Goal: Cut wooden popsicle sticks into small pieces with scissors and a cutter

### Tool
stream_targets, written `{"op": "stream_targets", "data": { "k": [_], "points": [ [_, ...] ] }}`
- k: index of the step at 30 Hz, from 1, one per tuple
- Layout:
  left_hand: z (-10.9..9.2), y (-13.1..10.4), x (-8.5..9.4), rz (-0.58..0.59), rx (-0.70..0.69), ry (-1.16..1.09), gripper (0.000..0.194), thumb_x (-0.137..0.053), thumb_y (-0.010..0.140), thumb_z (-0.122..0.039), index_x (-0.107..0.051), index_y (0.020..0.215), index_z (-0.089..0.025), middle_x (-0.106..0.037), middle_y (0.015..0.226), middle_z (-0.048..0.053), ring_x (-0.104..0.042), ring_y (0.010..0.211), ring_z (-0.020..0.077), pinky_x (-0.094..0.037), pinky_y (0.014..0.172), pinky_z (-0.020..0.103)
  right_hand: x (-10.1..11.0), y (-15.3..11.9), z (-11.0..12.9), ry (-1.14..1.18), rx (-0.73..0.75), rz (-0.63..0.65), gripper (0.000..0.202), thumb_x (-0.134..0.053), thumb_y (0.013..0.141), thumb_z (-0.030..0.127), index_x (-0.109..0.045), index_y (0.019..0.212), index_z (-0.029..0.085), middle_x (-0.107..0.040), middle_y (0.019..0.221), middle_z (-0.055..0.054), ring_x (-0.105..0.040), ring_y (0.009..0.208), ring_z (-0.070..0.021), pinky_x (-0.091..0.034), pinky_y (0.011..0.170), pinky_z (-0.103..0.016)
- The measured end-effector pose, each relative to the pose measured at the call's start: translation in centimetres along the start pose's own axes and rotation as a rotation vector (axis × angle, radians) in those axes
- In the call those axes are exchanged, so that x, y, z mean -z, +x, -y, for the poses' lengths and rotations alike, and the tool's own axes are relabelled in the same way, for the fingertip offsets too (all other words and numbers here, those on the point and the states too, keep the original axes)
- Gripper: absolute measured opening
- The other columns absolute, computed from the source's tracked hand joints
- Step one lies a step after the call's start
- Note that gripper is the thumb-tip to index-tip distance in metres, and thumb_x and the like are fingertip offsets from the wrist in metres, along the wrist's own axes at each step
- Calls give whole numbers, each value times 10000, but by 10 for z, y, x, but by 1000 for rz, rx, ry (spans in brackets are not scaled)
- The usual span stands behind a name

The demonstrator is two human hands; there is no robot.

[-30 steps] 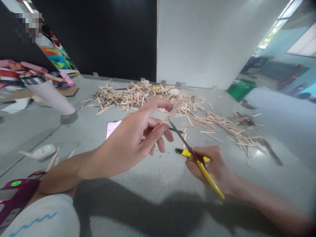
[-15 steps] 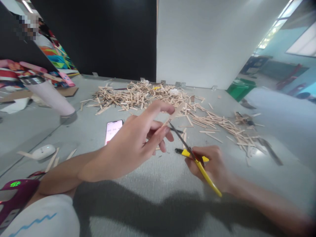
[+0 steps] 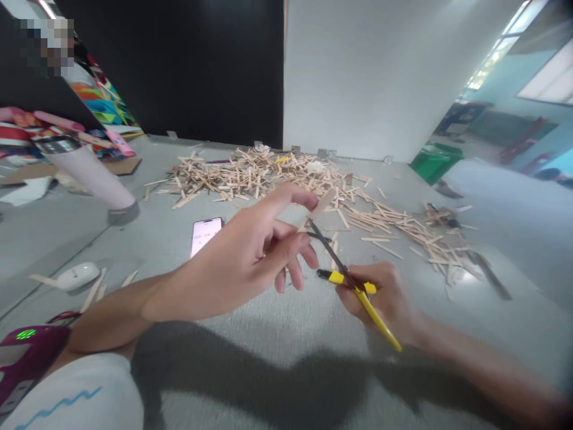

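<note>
My left hand [image 3: 250,257] reaches across from the left, with a thin wooden stick [image 3: 323,204] held up between thumb and fingers. My right hand [image 3: 380,292] is closed around scissors [image 3: 331,248] whose long handle is yellow. Their dark blades are parted, with the tips close to the stick beside my left fingertips; whether they touch it I cannot tell. A yellow piece with a black end [image 3: 329,275] also sticks out of my right hand, its kind unclear. Beyond both hands a loose heap of wooden sticks [image 3: 250,173] spreads over the grey table [image 3: 268,358].
A phone [image 3: 206,233] with a timer lies behind my left wrist. Farther left are a white mouse [image 3: 78,276] and a pale tumbler [image 3: 89,176]. A purple device [image 3: 31,364] sits near my left forearm. Dark and white panels stand at the back; a green bin [image 3: 435,162] is at right.
My left hand's lower fingers have spread and dropped slightly, while the stick has shifted a little between the fingertips. The scissors have stayed nearly in place, tips close to it.
</note>
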State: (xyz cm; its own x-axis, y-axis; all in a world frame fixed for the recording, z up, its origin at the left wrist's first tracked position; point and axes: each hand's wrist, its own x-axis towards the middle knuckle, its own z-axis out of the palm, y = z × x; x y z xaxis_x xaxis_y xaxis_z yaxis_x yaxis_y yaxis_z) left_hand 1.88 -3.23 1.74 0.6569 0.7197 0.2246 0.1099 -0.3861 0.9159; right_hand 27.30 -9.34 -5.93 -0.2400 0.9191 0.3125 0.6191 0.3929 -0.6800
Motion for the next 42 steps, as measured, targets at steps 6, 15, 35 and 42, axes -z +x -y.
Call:
{"op": "stream_targets", "data": {
  "k": [6, 15, 35, 42],
  "points": [
    [-3, 0, -1, -21, 23, -3, 219, -560, 1153, -343, -472, 1343, -277, -821, 893, -7, -804, 649, 163, -626, 537, 225, -1, 1, -1, 8, 21, -5, 351, -648, 855, 222, -421, 587, 218, -276, 586, 75, -207, 557, -106, -232, 471, -257],
    [-4, -1, 0, -38, 9, 18, 205, -558, 1143, -330, -489, 1331, -285, -826, 893, 11, -810, 646, 188, -632, 524, 248, -2, 3, -1, -47, 9, -34, 401, -657, 851, 239, -366, 575, 227, -232, 599, 67, -184, 576, -123, -218, 471, -278],
    [-4, 3, 3, 0, 36, -7, 249, -572, 1142, -372, -476, 1354, -285, -818, 876, 6, -824, 638, 201, -652, 516, 258, 3, 3, -4, 10, 37, 68, 404, -711, 874, 360, -430, 618, 223, -355, 570, 74, -254, 546, -100, -268, 497, -250],
    [-1, 3, 4, -11, 14, 25, 231, -559, 1145, -342, -484, 1355, -280, -823, 882, 14, -820, 636, 200, -645, 514, 255, 1, 5, -4, -30, 39, 7, 362, -662, 857, 235, -419, 589, 219, -273, 587, 72, -204, 570, -115, -235, 480, -257]
  ]
}}
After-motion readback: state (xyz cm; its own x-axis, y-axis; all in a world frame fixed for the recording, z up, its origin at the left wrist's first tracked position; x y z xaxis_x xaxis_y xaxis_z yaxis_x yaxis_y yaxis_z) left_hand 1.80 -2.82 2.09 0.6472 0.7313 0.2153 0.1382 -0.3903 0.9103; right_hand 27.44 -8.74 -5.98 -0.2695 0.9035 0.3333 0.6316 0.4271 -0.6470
